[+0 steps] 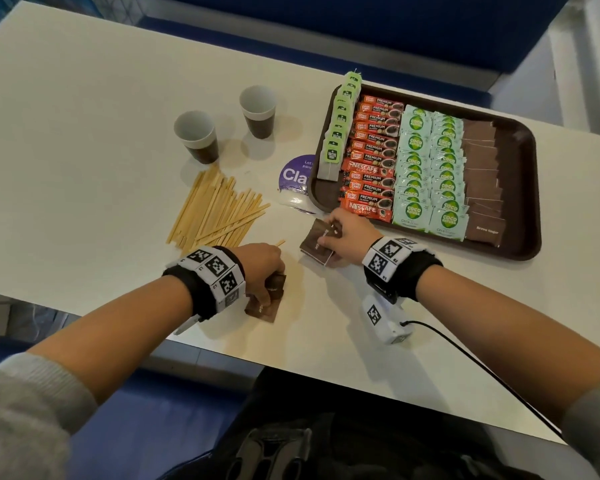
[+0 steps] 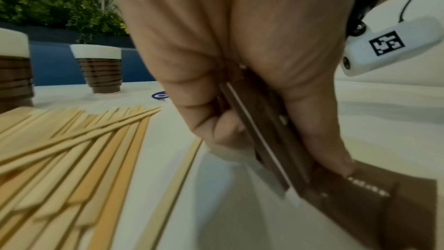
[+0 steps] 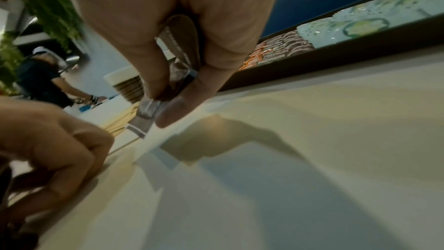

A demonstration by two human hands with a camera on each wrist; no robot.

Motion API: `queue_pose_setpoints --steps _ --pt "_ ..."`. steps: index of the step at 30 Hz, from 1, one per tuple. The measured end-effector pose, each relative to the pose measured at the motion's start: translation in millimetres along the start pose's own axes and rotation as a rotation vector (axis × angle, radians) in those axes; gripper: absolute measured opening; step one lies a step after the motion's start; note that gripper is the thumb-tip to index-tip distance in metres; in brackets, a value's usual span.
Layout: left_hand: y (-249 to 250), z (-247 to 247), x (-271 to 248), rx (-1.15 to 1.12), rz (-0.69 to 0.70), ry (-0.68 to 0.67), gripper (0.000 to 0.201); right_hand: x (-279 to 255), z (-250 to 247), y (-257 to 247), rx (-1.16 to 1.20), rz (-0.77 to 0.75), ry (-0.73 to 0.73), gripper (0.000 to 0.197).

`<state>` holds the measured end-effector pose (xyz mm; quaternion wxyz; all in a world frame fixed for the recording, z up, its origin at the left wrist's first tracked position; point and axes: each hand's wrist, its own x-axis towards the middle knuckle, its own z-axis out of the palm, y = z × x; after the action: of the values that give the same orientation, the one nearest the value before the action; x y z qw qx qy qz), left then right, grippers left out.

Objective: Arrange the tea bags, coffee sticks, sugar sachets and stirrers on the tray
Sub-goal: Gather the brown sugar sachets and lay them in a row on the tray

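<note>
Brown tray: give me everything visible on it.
The tray is dark brown, rectangular with rounded corners and a raised rim, and looks like plastic. It lies flat on the white table at the person's right, covering part of a purple round sticker. It holds rows: green-tagged tea bags standing along its left rim, orange coffee sticks, two columns of green-and-white sugar sachets, then brown sugar sachets. Its right strip is bare. No hand touches it.

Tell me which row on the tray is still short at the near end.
The tea bags, the leftmost row. It stops partway down, leaving bare tray before the near rim, while the coffee sticks, green sachets and brown sachets run further towards it.
</note>
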<state>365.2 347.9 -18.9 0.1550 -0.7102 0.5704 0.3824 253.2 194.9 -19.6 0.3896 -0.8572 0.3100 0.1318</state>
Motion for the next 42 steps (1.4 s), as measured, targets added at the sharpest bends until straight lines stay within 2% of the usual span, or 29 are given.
queue_pose_setpoints --steps 5,8,11,14,17,21,24,28,31,36,42 --pt "7.8 -11.3 5.3 0.015 0.01 -0.004 0.037 0.1 -16.9 13.9 0.309 0.062 0.048 0.026" --pt "10.8 -22.0 10.5 -0.099 0.014 0.06 0.038 -2.3 -30.2 23.0 0.278 0.02 0.074 0.03" --pt "19.5 -42.4 19.6 -0.229 -0.023 0.219 0.03 -7.3 -47.1 32.4 0.281 0.006 0.107 0.025" --pt "35.6 -67.1 34.7 -0.392 -0.059 0.344 0.03 -13.6 -65.9 43.1 0.257 -0.002 0.169 0.022" --pt "55.5 -85.8 50.7 -0.527 -0.066 0.393 0.031 -20.7 -83.4 59.9 0.293 0.026 0.175 0.028" --pt "83.4 -101.7 68.8 -0.604 -0.035 0.496 0.034 -33.1 -107.3 81.0 0.256 -0.028 0.19 0.034" --pt "105.4 -108.1 83.1 -0.626 0.018 0.493 0.035 -40.0 -121.5 97.2 0.284 -0.051 0.203 0.034" --pt "130.5 -117.8 101.6 -0.647 -0.033 0.551 0.03 -46.0 -142.8 124.4 0.305 -0.065 0.294 0.033" --pt "147.3 -126.5 111.9 -0.71 -0.046 0.563 0.027 -45.9 -158.4 146.7 0.359 -0.02 0.369 0.029" --pt "160.5 -134.2 127.7 -0.801 -0.065 0.621 0.03 -44.2 -180.7 175.8 0.183 0.047 0.445 0.022" --pt "154.7 -132.4 138.0 -0.849 -0.097 0.638 0.033 -45.9 -174.8 207.2 0.036 0.159 0.336 0.018"
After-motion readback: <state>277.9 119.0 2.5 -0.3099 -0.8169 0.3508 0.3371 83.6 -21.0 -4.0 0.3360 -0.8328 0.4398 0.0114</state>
